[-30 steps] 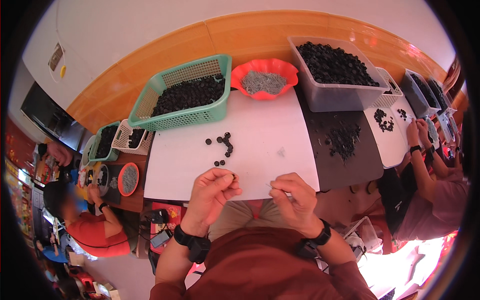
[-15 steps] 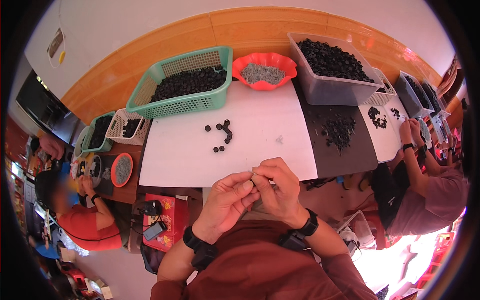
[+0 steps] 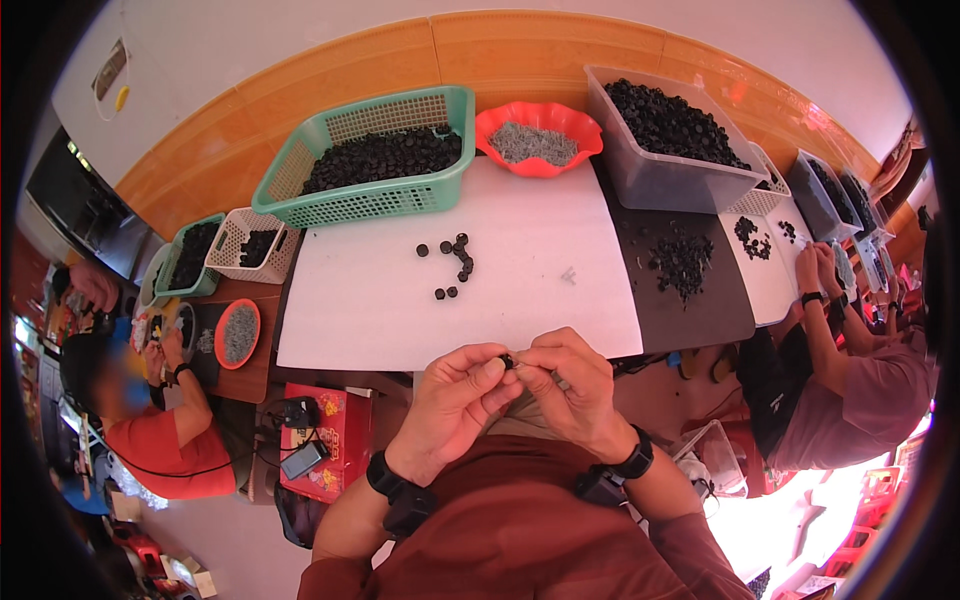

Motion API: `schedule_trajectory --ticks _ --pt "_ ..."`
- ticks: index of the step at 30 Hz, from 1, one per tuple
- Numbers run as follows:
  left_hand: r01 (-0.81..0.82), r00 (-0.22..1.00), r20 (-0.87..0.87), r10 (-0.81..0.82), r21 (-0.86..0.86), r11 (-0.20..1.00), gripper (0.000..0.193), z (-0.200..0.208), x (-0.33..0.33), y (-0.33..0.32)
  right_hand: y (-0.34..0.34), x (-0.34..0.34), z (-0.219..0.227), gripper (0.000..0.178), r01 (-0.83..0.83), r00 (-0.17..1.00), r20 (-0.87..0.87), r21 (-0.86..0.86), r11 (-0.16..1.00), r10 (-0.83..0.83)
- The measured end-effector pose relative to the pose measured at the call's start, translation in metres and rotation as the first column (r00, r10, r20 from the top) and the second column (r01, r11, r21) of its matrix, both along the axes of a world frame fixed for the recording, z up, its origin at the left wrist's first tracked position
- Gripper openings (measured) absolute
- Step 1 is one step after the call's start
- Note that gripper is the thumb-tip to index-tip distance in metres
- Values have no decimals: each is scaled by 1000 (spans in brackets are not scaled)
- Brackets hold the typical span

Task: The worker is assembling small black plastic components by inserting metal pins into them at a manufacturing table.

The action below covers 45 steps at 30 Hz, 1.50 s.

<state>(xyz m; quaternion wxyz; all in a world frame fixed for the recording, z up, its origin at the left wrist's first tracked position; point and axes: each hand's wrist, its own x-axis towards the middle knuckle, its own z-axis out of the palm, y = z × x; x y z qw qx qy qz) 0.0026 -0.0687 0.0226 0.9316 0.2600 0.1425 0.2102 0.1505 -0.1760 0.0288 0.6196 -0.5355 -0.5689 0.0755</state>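
Observation:
My left hand [image 3: 458, 395] and my right hand [image 3: 567, 388] meet just below the near edge of the white table sheet [image 3: 360, 310]. Pinched between the left thumb and forefinger is a small black round part [image 3: 507, 361]. The right fingers press a thin grey pin against it. Several more small black parts [image 3: 455, 262] lie loose on the sheet beyond my hands, and a tiny grey piece [image 3: 568, 274] rests to their right.
At the back stand a green basket [image 3: 372, 165] of black parts, a red bowl [image 3: 538, 140] of grey pins and a clear bin [image 3: 670, 140] of black parts. A person in red [image 3: 165, 440] works at left, another person [image 3: 850, 390] at right.
My two hands have drawn together from apart, at the near table edge. They now meet on the small black part close to my body.

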Motion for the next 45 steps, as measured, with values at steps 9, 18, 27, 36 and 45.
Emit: schedule_trajectory --ticks 9,18,27,36,45 --pt "5 999 -32 -4 31 1000 21 -6 -1 2 0 2 -1 10 -1 995 97 -11 1000 2" --pt "46 998 -58 -38 134 990 19 -9 3 2 -3 9 0 8 -18 1000 3 -72 997 19" --pt "32 995 -97 -21 117 993 18 -14 9 2 -4 13 -6 12 5 999 42 -141 990 1" --pt "60 993 -112 -48 106 993 14 -18 17 3 -3 20 -8 32 93 974 218 -146 985 -60" --pt "122 980 -173 -101 116 986 9 -11 26 10 1 31 -11 31 54 982 186 -184 981 -19"
